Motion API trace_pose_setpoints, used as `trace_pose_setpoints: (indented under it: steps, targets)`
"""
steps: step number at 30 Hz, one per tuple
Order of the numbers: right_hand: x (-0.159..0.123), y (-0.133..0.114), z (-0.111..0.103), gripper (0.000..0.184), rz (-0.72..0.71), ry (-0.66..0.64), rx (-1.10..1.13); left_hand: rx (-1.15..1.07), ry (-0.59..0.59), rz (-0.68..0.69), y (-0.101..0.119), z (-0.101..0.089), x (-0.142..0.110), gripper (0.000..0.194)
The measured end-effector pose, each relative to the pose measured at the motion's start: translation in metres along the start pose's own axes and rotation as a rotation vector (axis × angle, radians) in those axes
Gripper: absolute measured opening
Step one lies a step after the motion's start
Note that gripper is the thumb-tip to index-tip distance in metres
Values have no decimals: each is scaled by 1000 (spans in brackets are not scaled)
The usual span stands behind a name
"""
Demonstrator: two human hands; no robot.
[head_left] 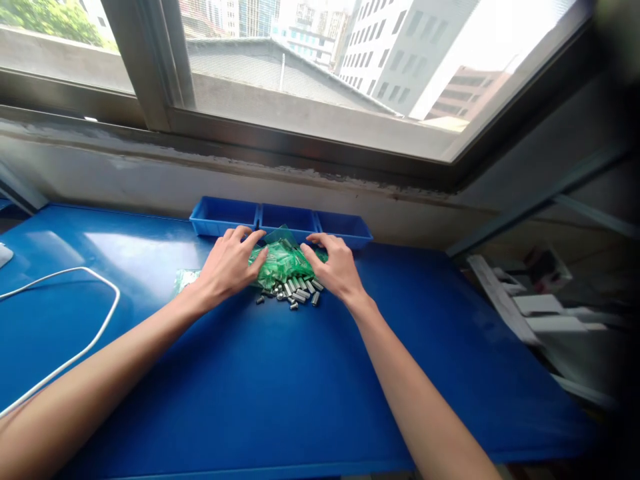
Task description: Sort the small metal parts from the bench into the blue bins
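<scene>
A heap of green-tinted clear plastic bags (283, 259) lies on the blue table between my hands. My left hand (233, 262) rests at the heap's left side, fingers apart and curved over its edge. At the right side my right hand (334, 262) touches or hovers by the bags, thumb and fingers spread. Whether either hand presses on the plastic I cannot tell. Just in front of the bags, several small silvery metal cylinders (300, 295) are scattered loose, with a few darker short pieces among them. Part of another clear bag (185, 279) shows beside my left wrist.
Three joined blue bins (225, 212) stand behind the heap, against the wall under the window. A white cable (107, 313) loops over the left of the blue table (280, 400). White boxes (543, 313) are stacked beyond its right edge.
</scene>
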State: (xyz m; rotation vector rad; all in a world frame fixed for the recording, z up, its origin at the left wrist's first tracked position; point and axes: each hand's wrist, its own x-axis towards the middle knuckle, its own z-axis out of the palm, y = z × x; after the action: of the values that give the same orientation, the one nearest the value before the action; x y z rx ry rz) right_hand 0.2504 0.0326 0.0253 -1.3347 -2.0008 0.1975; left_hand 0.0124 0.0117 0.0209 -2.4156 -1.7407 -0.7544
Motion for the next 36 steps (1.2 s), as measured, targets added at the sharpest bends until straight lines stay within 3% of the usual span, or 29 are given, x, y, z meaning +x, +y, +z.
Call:
trace_pose_setpoints:
  steps: [6,9,15,21,24,26,30,32,36]
  targets:
    - [-12,-18,25,53,-137,-149,-18,36,-18,-68,-14,-7,-22,49]
    - [-17,-17,33,46,-125,-120,-16,19,-14,-145,-17,-5,-30,51]
    - [-18,-14,36,28,-107,-33,62,-249,15,-255,-14,5,-25,50]
    - [-18,-15,35,28,-120,-87,118,-556,246,-353,-8,11,-3,39]
    - [-19,-17,34,26,-130,-64,133,-676,301,-383,-6,10,6,38]
    - [-19,-19,33,22,-128,40,129,-630,308,-354,-5,6,6,36]
    - [-20,-19,33,20,10,216,17,-280,231,-331,-4,-1,-6,34]
    - [-21,-17,32,24,75,183,-33,-193,163,-321,-4,1,-14,38]
    - [-22,-14,32,27,99,81,-53,-269,64,-304,-5,10,-20,44]
